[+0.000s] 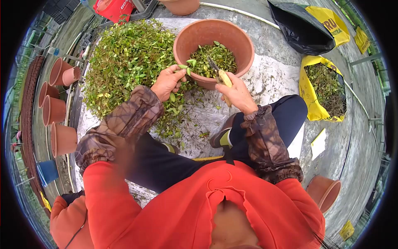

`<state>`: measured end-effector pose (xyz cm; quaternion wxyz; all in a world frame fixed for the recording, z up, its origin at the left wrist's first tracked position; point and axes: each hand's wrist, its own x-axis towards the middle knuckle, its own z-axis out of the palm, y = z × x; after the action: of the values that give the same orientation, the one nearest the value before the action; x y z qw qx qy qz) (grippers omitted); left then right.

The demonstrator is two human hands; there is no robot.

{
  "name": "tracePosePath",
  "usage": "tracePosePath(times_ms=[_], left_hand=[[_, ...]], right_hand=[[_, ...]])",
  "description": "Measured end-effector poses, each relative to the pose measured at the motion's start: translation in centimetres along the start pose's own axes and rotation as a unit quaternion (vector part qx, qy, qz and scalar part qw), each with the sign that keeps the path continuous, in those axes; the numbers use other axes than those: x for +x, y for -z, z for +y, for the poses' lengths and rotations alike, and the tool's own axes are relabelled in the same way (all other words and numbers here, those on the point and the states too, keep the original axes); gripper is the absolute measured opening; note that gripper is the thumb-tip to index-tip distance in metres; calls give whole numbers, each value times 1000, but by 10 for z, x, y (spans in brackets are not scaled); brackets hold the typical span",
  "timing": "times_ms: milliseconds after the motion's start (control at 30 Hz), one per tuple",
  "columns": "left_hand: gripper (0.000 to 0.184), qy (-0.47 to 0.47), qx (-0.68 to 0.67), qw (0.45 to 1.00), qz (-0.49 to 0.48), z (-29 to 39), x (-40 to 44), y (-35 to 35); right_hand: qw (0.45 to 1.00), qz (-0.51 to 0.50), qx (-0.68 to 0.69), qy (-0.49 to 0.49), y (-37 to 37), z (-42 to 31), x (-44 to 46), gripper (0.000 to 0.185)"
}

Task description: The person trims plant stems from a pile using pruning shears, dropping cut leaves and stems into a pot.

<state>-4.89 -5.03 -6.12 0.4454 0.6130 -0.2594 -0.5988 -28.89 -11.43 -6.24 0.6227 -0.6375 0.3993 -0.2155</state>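
Observation:
My left hand [169,81] pinches a small leafy cutting [188,66] at the near left rim of a large terracotta-coloured pot [246,52]. In my right hand [239,94] is a pair of pruning shears [224,78] with pale yellow handles, its dark blades pointing up and left over the pot. Many short leafy cuttings [215,56] lie inside the pot. To the left spreads a big heap of leafy vines [128,62], which trails down below my left hand. Whether the shear blades are apart I cannot tell.
A yellow bag of clippings [314,99] stands at right, with a black and yellow bag [300,29] above it. Several brown pots [54,110] line the left side. Another pot [323,193] lies at lower right. A red container [115,9] sits behind the heap.

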Motion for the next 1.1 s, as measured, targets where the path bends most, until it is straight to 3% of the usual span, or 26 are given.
tracePosePath(times_ms=[233,433,633,833,933,1100], left_hand=[[18,-72,90,993,-5,-3,6,-1],[21,-203,190,961,0,-12,19,1],[20,-212,269,940,7,-20,30,6],[21,-206,241,948,35,-17,33,3],[21,-225,241,943,37,-21,42,4],[21,-248,285,924,48,-15,37,-4]], right_hand=[[999,-18,-32,-31,10,-8,6,33],[999,2,-30,-19,10,-8,4,40],[999,8,-45,-22,13,-12,4,36],[988,65,-135,47,11,-1,1,42],[991,9,-133,5,5,-13,-9,43],[993,18,-120,6,-3,-10,-7,43]])
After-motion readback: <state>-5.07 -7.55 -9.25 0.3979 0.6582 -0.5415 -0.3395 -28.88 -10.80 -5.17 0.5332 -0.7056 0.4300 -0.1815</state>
